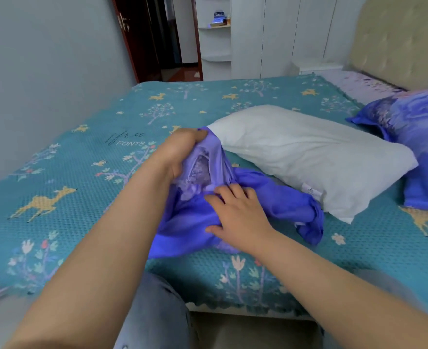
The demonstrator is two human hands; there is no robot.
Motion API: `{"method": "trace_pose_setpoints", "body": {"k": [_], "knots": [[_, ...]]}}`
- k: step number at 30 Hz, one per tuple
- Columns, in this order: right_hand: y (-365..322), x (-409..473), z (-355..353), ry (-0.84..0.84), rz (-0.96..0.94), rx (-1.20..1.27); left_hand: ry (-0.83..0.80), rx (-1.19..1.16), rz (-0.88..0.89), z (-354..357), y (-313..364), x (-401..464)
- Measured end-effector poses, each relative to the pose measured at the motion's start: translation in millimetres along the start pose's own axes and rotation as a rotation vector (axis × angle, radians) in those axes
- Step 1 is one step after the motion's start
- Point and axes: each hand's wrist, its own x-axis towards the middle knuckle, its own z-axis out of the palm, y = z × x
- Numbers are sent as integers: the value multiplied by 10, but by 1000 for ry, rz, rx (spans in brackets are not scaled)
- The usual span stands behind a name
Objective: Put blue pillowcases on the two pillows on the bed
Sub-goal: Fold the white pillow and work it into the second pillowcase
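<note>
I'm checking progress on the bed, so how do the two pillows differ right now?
The white pillow is bare; the covered pillow already wears a blue floral case. The white pillow lies mid-bed by the loose pillowcase; the covered pillow sits nearer the headboard. Both rest on the bedspread.

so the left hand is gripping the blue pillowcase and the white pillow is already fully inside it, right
Not quite. The head view shows the left hand gripping the blue pillowcase, but the white pillow lies almost wholly outside it, bare on the bed; the bunched fabric meets only its near corner.
</note>
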Motion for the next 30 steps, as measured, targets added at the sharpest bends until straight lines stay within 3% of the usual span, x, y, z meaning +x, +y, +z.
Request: {"method": "trace_pose_setpoints", "body": {"k": [2,4,8,10,12,14,16,19,21,22,24,25,27,30], "knots": [[127,-6,9,-168,79,-92,43,-271,-71,-131,196,-23],[275,-48,1,-285,117,-9,141,-508,-12,-377,293,79],[471,45,-403,-420,91,235,395,-610,9,-837,204,218],[612,167,-693,-371,72,388,500,-614,-12,-1034,152,173],[714,251,-1019,-186,86,698,579,-668,-83,-1259,94,207],[755,290,-1308,-1,146,1081,505,-612,-160,-1418,30,235],[711,346,-1540,96,177,1449,301,-401,-214,-1481,6,206],[681,430,-1780,-33,119,1704,-18,-17,-195,-1340,121,-21],[705,448,-1893,-288,52,1687,-126,406,-135,-1253,220,-133],[714,460,-1944,-431,18,1661,-77,689,-109,-1257,261,-137],[684,469,-2018,-681,-42,1534,190,1093,-28,-1302,297,-44],[606,507,-2023,-757,-62,1423,372,1140,36,-1372,320,-2],[394,552,-1942,-817,-108,1081,665,1011,132,-1544,303,123],[90,693,-1630,-852,-161,339,842,820,169,-1825,268,263]]}}
